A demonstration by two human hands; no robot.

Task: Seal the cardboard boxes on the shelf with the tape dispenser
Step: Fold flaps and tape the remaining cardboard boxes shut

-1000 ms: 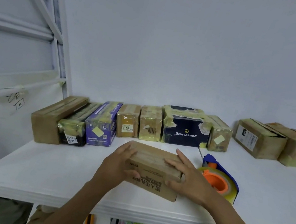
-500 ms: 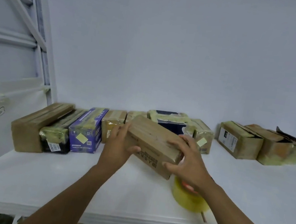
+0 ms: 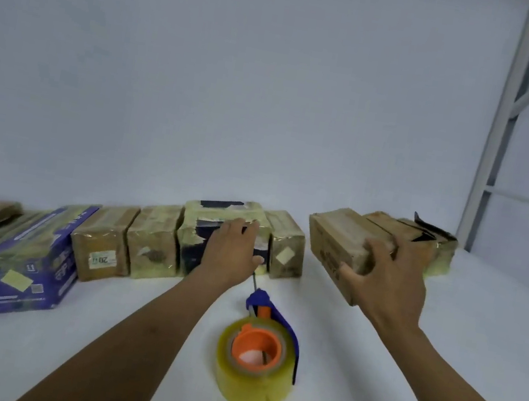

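The right hand point(image 3: 385, 282), fingers curled round the brown box point(image 3: 339, 243), should lay it flat on the shelf point(image 3: 442, 336); the left hand point(image 3: 231, 250) has straight fingers, holding nothing.

The right hand point(image 3: 388, 282) grips a brown cardboard box point(image 3: 336, 243) by its near end, thumb on the front face and fingers curled over the top, just in front of the boxes at the shelf's point(image 3: 459, 342) back right. The left hand point(image 3: 231, 250), fingers straight, reaches the dark blue taped box point(image 3: 198, 224) in the back-edge row. The tape dispenser point(image 3: 262, 349) lies near the front edge, between the forearms.
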